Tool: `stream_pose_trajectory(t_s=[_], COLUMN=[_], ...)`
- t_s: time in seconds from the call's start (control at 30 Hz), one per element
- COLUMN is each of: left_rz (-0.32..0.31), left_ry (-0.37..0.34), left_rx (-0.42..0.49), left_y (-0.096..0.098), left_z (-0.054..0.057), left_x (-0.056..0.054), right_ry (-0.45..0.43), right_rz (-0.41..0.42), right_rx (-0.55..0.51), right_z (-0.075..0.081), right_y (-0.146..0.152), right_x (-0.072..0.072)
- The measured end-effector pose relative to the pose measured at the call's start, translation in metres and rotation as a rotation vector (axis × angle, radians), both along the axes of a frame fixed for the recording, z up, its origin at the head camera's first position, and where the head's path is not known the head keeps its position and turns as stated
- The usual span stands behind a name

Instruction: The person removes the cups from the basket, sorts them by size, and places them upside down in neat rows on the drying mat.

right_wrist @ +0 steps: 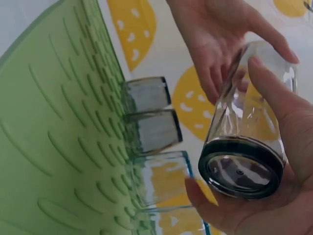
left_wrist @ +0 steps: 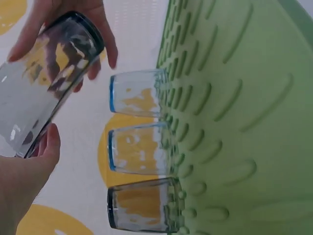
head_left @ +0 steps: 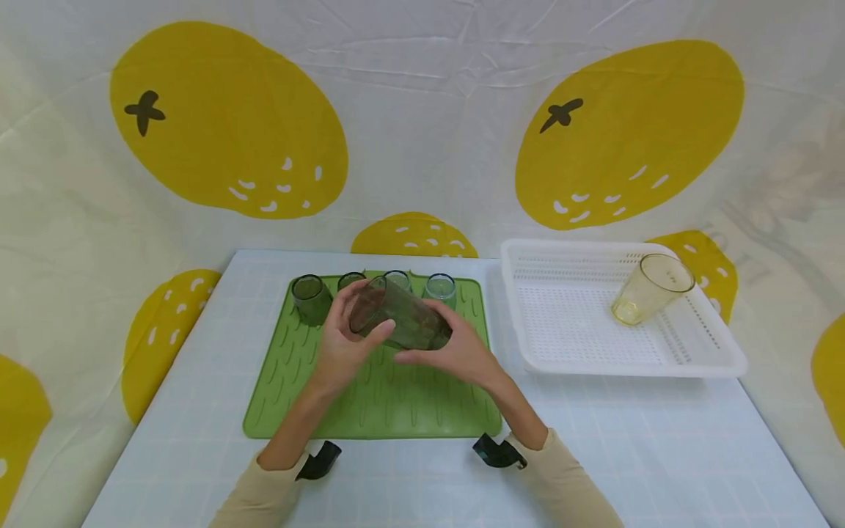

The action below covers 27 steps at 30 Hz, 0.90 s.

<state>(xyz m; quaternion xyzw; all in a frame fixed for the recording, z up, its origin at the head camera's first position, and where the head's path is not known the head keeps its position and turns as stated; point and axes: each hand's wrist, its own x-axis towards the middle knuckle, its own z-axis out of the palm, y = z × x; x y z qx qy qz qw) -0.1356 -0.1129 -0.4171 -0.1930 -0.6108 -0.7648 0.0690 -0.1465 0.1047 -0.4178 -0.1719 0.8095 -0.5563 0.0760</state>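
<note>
Both hands hold a tall smoky-grey drinking glass, lying aslant in the air above a green drying mat. My left hand grips the mouth end, thumb on the near side and fingers partly hidden behind. Around the base end curls my right hand; the thick dark base faces the right wrist camera. Along the mat's back edge stand shorter tumblers, seemingly bottoms up: a dark one, another dark one partly behind the left hand, and two bluish ones, including the rightmost tumbler.
To the right sits a white perforated plastic basket. A yellowish glass leans inside it. A pale blue checked cloth covers the table, and a white curtain with yellow fruit prints hangs behind.
</note>
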Motion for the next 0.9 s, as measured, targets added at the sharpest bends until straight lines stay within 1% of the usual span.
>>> stream_pose_trajectory(t_s=[0.13,0.23,0.33,0.53,0.63,0.77,0.9], left_rz=[0.005,-0.010,-0.040,-0.060,-0.071,-0.084,-0.097], left_ry=[-0.023,-0.028,-0.036,-0.025,-0.010,-0.013,-0.032], left_rx=[-0.090,-0.137,-0.170,-0.238,-0.244,-0.261,-0.294], left_y=[-0.009,-0.015,-0.020,-0.027,-0.031,-0.035,-0.038], left_z=[0.000,-0.001,-0.002,-0.008,-0.012,-0.016,-0.018], left_x=[0.001,0.001,0.001,0.001,0.001,0.000,0.001], right_ry=[0.014,0.013,-0.009,-0.052,-0.056,-0.069,-0.071], right_rz=[0.016,0.028,0.029,-0.016,-0.042,-0.067,-0.071], right_rx=[-0.013,-0.058,-0.108,-0.258,-0.329,-0.419,-0.529], right_z=[0.001,0.002,0.004,0.006,0.007,0.007,0.007], right_y=[0.006,0.010,0.014,0.012,0.008,0.002,-0.004], right_x=[-0.003,-0.004,-0.005,-0.005,-0.007,-0.007,-0.008])
